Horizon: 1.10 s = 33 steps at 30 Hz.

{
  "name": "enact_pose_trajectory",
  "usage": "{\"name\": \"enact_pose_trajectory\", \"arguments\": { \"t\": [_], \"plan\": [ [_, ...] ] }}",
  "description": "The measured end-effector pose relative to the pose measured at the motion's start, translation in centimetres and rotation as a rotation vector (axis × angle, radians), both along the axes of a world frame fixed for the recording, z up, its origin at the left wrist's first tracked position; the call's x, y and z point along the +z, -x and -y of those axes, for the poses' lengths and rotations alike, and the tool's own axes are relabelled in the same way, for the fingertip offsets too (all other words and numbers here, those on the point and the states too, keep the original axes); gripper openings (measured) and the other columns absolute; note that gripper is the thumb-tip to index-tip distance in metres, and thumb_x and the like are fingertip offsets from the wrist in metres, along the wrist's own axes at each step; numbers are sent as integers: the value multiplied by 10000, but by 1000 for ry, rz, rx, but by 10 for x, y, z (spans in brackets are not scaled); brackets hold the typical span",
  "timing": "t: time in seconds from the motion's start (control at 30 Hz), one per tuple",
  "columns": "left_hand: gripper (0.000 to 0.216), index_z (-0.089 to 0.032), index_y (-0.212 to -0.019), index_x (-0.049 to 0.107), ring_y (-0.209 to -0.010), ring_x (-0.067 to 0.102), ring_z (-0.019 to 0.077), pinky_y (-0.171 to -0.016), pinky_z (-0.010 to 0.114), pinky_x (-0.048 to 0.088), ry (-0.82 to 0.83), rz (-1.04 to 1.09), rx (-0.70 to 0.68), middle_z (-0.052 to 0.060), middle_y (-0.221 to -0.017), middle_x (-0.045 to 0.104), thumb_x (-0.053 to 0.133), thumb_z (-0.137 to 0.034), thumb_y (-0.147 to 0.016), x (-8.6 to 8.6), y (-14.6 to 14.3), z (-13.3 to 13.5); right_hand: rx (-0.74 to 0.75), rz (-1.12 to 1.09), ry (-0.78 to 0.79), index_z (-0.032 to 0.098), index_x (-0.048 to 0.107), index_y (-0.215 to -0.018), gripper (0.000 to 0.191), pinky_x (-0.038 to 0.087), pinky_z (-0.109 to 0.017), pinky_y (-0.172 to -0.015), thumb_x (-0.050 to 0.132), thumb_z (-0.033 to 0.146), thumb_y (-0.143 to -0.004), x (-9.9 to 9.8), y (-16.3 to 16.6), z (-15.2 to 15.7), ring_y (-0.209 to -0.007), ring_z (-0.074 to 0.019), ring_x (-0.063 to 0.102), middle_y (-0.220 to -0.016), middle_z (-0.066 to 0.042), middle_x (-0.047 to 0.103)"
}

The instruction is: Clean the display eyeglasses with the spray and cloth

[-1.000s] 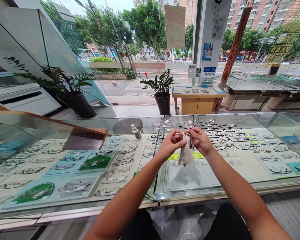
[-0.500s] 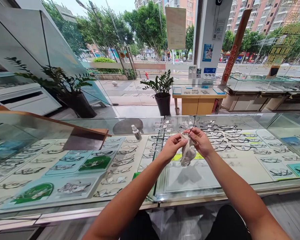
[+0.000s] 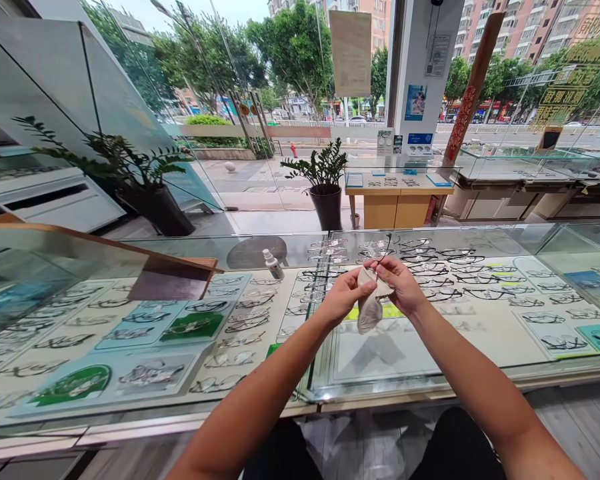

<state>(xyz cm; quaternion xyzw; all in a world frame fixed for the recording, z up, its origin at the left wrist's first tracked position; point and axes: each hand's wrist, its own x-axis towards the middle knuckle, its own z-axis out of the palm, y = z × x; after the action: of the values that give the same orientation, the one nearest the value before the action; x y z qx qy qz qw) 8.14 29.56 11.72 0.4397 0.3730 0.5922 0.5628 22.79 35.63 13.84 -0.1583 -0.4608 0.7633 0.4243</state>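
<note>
Above the glass counter, my left hand (image 3: pixel 344 299) pinches a crumpled beige cleaning cloth (image 3: pixel 371 315), whose loose end hangs down. Close beside it, my right hand (image 3: pixel 404 287) is closed on a pair of eyeglasses; one thin dark temple (image 3: pixel 390 243) sticks up past the fingers. The cloth covers most of the frame, so the lenses are hidden. Both hands nearly touch at the fingertips.
A white spray bottle (image 3: pixel 273 265) stands on the counter to the left. Under the glass top of the display case (image 3: pixel 430 387) lie rows of eyeglasses. A slanted wooden-edged panel (image 3: pixel 170 280) rises at left. Potted plants (image 3: pixel 326 207) stand beyond the counter.
The cloth has shifted slightly between my fingers and its hanging end has swung a little left. Both hands keep nearly the same place and grip.
</note>
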Motion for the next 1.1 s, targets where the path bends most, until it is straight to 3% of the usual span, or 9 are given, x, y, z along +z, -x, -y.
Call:
{"name": "enact_pose_trajectory", "arguments": {
  "t": [0.23, 0.4, 0.5, 0.67, 0.9, 1.0, 1.1],
  "plan": [
    [683, -160, -1180, 757, -778, 680, 164, -746, 289, 548, -21, -46, 149, 87, -1074, 790, 940, -579, -673, 7, 1, 4, -41, 54, -149, 250, 816, -809, 367, 560, -309, -806, 976, 534, -640, 0, 2, 2, -942, -190, 693, -1080, -44, 809],
    [613, -155, -1033, 813, -1020, 711, 235, -875, 320, 560, -71, -103, 218, 129, -1298, 746, 927, -626, -657, 9, 2, 2, -21, 76, -157, 263, 825, -826, 345, 525, -292, -690, 967, 521, -646, 0, 1, 2, -858, -176, 676, -1088, -32, 809],
    [594, -167, -1065, 811, -1028, 711, 234, -891, 327, 560, -92, -112, 160, 124, -1266, 753, 883, -645, -719, 9, 3, 3, -33, 72, -150, 255, 821, -803, 344, 558, -303, -770, 968, 517, -634, 1, 0, -1, -906, -187, 692, -1052, -29, 808],
    [637, -211, -1227, 761, -948, 696, 198, -848, 295, 550, -102, -144, 129, 83, -1166, 773, 939, -521, -700, 10, 5, 6, -52, 70, -107, 259, 820, -793, 368, 580, -342, -877, 976, 536, -606, 0, 1, -3, -967, -215, 712, -997, -25, 807],
    [558, -169, -966, 803, -890, 683, 221, -842, 332, 535, -137, -226, 338, 71, -963, 780, 854, -671, -728, 4, 3, -1, -102, 114, -196, 281, 838, -843, 377, 559, -384, -981, 960, 575, -642, -8, 6, -1, -1016, -237, 714, -969, -34, 818],
    [595, -178, -904, 801, -900, 682, 226, -889, 347, 530, -161, -251, 300, 62, -890, 766, 778, -756, -761, 5, 4, -2, -107, 120, -221, 271, 837, -839, 357, 564, -364, -919, 937, 571, -673, -6, 4, -1, -973, -226, 711, -977, -35, 811],
    [612, -185, -953, 800, -942, 685, 230, -919, 346, 523, -168, -246, 164, 74, -942, 768, 750, -771, -784, 8, 6, 0, -114, 116, -200, 250, 824, -782, 318, 561, -348, -886, 925, 536, -683, -1, 0, -3, -934, -218, 711, -944, -38, 805]
  ]
}}
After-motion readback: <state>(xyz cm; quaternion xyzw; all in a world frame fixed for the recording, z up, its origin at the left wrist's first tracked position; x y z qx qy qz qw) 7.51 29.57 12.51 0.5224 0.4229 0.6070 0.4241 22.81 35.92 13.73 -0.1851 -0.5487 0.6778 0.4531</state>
